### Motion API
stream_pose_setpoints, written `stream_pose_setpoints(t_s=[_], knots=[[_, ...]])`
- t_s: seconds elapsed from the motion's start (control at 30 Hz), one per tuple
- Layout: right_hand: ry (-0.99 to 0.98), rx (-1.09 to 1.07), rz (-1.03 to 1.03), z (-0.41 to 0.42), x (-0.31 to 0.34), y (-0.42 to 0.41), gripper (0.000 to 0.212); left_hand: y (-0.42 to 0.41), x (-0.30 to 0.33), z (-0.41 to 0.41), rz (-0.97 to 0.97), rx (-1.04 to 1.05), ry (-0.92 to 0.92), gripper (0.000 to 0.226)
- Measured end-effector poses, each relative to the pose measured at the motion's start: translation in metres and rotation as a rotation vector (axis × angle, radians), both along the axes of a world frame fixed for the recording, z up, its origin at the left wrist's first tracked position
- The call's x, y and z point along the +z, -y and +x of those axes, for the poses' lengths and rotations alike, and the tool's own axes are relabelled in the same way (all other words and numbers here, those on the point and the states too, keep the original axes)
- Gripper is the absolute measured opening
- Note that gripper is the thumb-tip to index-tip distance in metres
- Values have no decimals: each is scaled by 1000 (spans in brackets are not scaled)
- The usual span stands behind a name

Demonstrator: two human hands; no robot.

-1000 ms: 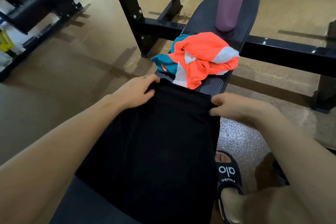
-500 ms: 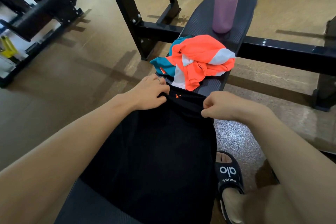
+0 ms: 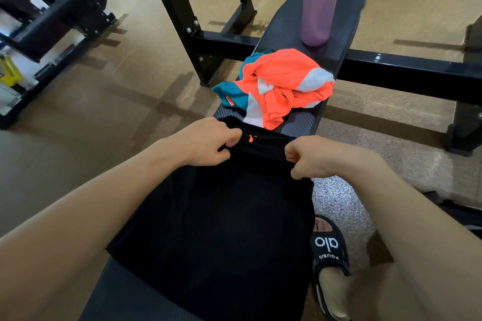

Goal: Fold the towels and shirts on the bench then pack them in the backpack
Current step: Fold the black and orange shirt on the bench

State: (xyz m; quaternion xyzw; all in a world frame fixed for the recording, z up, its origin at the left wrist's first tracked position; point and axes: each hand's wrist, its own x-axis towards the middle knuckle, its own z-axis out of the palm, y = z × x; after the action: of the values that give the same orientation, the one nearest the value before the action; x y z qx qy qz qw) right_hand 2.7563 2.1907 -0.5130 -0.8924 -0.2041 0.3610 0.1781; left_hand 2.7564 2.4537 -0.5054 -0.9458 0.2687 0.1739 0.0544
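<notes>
both hands — left hand point(image 3: 208, 142), right hand point(image 3: 311, 157) — pinched the black shirt point(image 3: 216, 229) at frame centre; uneven pulling risked a crooked fold.

A black shirt point(image 3: 216, 221) with a small orange logo mark point(image 3: 251, 138) at its 12 o'clock edge covers a dark charcoal counter point(image 3: 294, 122) whose surface bears a fine woven, carbon-fibre-like texture. At 12 o'clock from the black shirt lies a crumpled garment point(image 3: 279, 86) in bright neon orange, with teal panels on its 9 o'clock side and white panels. Beyond it stands a mauve-pink bottle point(image 3: 319, 5) with a white cap. The counter frame point(image 3: 391, 70) is glossy black. The floor point(image 3: 104, 81) is tan-brown, turning to speckled grey at 3 o'clock. A black slide sandal point(image 3: 329, 250) carries white lettering. A yellow object point(image 3: 9, 74) shows at 9 o'clock.
</notes>
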Motion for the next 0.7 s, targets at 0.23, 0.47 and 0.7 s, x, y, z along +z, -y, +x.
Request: stream_pose_setpoints(t_s=[0.23, 0.47, 0.7], knots=[[-82, 106, -122, -8, 2, -2, 29, -9, 4, -9, 15, -50, 1, 14], [38, -15, -20, 3, -10, -2, 7, -11, -12, -6, 82, 56, 8, 34], [144, -8, -16, 7, -14, -2, 31, -9, -14, 2, -12, 64, -69, 26]])
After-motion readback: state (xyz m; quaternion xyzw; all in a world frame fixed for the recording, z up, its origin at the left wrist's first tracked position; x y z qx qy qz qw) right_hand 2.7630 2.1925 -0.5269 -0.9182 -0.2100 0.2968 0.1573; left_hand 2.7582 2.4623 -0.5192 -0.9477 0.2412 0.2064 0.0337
